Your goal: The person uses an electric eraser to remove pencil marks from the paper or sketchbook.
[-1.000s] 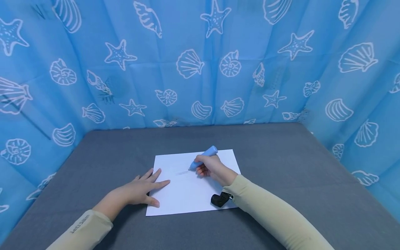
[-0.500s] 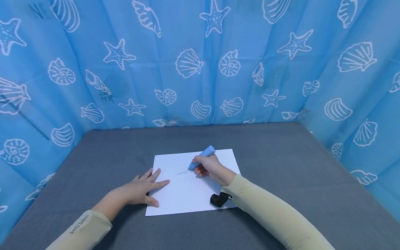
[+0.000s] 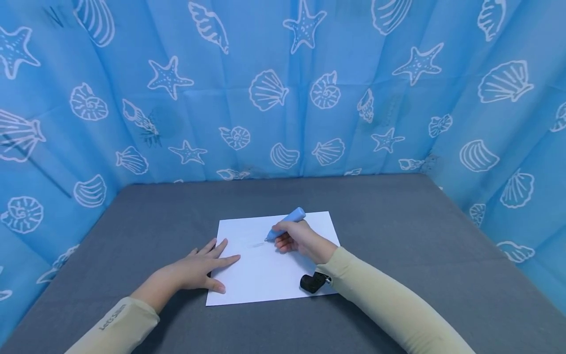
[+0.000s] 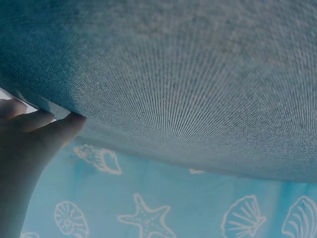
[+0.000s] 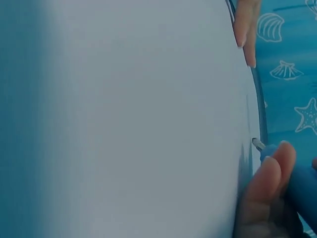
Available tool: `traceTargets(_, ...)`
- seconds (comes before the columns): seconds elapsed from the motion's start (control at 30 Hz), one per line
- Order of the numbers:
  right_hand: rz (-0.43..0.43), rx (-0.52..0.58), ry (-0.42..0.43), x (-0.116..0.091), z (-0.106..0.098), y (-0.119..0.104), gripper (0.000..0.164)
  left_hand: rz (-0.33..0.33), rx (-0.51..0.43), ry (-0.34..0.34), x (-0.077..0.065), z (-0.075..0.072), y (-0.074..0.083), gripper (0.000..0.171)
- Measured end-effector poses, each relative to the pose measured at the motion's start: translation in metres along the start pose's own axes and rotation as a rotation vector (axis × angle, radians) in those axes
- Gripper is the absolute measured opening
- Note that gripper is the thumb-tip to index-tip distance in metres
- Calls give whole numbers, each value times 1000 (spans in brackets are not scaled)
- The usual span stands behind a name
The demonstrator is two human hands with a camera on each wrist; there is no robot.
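A sheet of white paper (image 3: 261, 275) lies on the grey cloth-covered table. My right hand (image 3: 295, 237) grips a thick light-blue pen (image 3: 292, 217), which slants up to the right with its tip at the paper. Just left of the tip is a small patch of faint grey strokes (image 3: 256, 245). In the right wrist view the pen's metal tip (image 5: 257, 144) shows beyond the curled fingers (image 5: 265, 181). With fingers spread, my left hand (image 3: 199, 269) rests over the paper's left edge. Its fingers (image 4: 59, 130) appear at the left of the left wrist view.
Grey cloth (image 3: 398, 216) covers the table around the paper. Blue curtains (image 3: 283, 123) with white shells and starfish hang behind and at both sides. A black wrist device (image 3: 313, 282) sits under the right sleeve (image 3: 380, 295), over the paper's lower right corner.
The pen tip has shifted very slightly left along the faint strokes, and the stroke patch looks a little denser. My left hand and the paper stay put.
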State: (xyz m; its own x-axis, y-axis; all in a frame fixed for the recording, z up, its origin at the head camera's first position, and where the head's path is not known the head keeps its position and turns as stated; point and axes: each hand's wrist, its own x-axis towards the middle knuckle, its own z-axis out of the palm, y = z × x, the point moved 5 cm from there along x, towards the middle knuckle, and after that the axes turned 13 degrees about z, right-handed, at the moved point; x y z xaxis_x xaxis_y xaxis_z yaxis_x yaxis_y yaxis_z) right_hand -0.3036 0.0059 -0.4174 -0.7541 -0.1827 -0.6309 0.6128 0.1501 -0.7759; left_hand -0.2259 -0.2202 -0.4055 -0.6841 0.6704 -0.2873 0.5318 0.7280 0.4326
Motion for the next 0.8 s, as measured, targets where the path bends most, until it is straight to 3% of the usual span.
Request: traceTargets(0.8, -7, -27, 31, 0, 6, -1, 15, 15, -10, 10, 0, 0, -1, 81)
